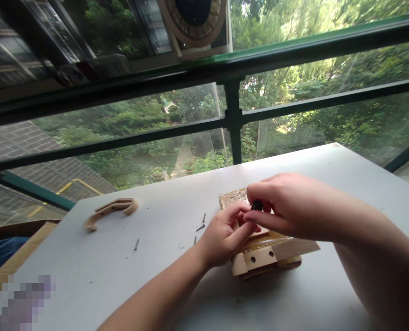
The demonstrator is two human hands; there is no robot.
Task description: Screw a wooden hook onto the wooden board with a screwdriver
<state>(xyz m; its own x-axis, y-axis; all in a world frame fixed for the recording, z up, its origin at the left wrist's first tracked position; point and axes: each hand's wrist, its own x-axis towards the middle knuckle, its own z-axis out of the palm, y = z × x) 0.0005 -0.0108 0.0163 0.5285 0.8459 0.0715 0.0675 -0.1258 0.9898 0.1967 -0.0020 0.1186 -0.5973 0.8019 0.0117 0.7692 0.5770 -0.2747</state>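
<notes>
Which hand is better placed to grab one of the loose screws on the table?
Probably the left hand: it lies nearest the small dark loose screws on the white table. The right hand pinches a small black part over the light wooden block assembly.

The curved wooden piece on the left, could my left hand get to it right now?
Probably yes. The curved piece lies alone on the table, with bare surface and a few screws between. But the left hand is busy on the wooden assembly.
</notes>
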